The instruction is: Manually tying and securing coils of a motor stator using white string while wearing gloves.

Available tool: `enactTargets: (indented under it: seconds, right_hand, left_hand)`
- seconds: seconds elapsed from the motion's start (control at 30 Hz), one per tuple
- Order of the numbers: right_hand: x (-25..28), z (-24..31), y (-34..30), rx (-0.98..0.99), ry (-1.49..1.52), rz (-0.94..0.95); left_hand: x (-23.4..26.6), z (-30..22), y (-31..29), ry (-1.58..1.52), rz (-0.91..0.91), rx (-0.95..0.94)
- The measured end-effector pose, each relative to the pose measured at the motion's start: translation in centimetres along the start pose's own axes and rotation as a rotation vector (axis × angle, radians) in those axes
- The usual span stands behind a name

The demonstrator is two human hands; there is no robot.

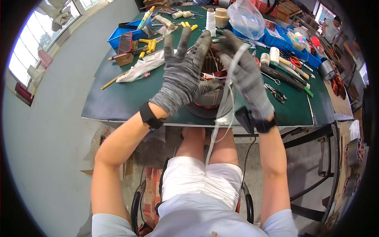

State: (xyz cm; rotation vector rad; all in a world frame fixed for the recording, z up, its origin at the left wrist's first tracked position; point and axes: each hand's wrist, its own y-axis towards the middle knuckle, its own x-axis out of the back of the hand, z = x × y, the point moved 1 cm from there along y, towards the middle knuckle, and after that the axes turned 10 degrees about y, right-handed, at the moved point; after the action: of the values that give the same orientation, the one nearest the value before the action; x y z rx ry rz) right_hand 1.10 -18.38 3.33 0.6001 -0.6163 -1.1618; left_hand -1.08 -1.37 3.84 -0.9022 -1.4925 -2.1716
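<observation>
A motor stator (209, 96) with copper windings and white ties stands on the round dark base at the table's near edge. My left hand (183, 75), in a grey knit glove, reaches over its left side with fingers spread and nothing in them. At the stator's right is my gloved right hand (248, 75), blurred by motion. A long white strip (222, 116) runs across its fingers and hangs down toward my lap; the fingers appear closed on it, though the exact grip is smeared. The stator's top is partly hidden behind both hands.
A white thread spool (211, 23) stands behind the stator. Pliers (275, 93), a black rod (282, 77) and red-handled scissors (295, 62) lie at right. Blue trays (115, 38) line the back. A white cloth (142, 69) is at left. Other people are at the far right.
</observation>
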Motion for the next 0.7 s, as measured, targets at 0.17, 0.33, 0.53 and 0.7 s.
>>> enactTargets:
  seconds: [0.17, 0.33, 0.53, 0.7]
  right_hand:
    - [-0.9, 1.0, -4.8, 0.116, -0.442, 0.034]
    - [3.9, 3.8, -22.4, -0.209, -0.608, 0.180]
    - [16.5, 12.9, -58.1, -1.095, -0.950, 0.447]
    - [15.1, 9.5, -50.5, -0.980, -0.747, 0.385]
  left_hand:
    - [-0.4, -0.9, -0.7, -0.219, -0.075, -0.020]
    - [-2.2, -1.0, -1.2, -0.578, 0.146, -0.013]
    - [-2.1, -0.8, -0.9, -0.578, 0.082, -0.057]
    - [-3.7, -0.5, -1.6, -0.603, -0.076, -0.043]
